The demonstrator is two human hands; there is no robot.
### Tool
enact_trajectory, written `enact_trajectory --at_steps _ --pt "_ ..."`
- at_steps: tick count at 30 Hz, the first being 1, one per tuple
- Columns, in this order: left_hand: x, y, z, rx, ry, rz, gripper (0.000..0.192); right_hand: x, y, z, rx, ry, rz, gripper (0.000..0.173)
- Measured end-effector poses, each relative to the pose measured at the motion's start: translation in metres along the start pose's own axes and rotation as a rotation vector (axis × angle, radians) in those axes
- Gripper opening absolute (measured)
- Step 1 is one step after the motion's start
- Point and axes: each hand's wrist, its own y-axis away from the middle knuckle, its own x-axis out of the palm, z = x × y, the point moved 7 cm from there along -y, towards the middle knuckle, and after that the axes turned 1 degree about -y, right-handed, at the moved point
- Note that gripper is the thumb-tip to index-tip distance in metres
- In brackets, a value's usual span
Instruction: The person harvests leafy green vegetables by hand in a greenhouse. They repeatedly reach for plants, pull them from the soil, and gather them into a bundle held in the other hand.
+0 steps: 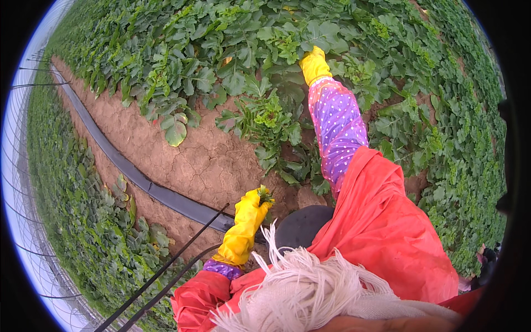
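Note:
My left hand (249,211), in a yellow rubber glove, is closed around a small bunch of green sprigs (264,195) over the bare soil. Stretched far forward, my right hand (315,62) wears the same kind of glove and reaches in among leafy green plants (325,35) with lobed leaves. Its fingers are hidden by the leaves, so its grip does not show. A purple sleeve cover with white dots (338,118) wraps the right forearm. Just below the right hand, a leafy plant (269,116) with pale green tops stands at the bed's edge.
A flat black hose (120,159) runs along the cracked soil path (203,159) to my left. Two thin dark cords or rods (166,267) cross at lower left. By my legs is a rounded black thing (303,224). Crop also grows left of the path (95,220).

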Motion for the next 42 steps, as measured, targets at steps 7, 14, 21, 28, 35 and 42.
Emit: enact_trajectory --at_steps 7,14,21,28,35,42 --pt "0.002 0.0 0.003 -0.002 -0.008 0.011 0.044 0.002 0.007 -0.004 0.118 -0.172 -0.055 0.03" --pt "0.003 -0.001 0.005 -0.034 -0.019 0.028 0.044 0.0 0.003 -0.02 0.272 -0.473 -0.023 0.033" --pt "0.003 -0.003 0.001 -0.01 0.003 0.029 0.044 -0.002 -0.003 -0.051 0.493 -0.888 0.0 0.037" --pt "0.005 -0.006 0.001 -0.007 -0.032 0.017 0.045 0.006 -0.007 -0.051 0.388 -0.666 0.169 0.042" --pt "0.007 -0.008 0.002 -0.042 -0.022 0.055 0.045 0.013 0.004 -0.002 -0.202 0.642 0.258 0.042" --pt "0.005 -0.009 -0.001 -0.057 -0.065 0.061 0.045 0.041 0.029 0.026 -0.754 2.162 0.337 0.043"
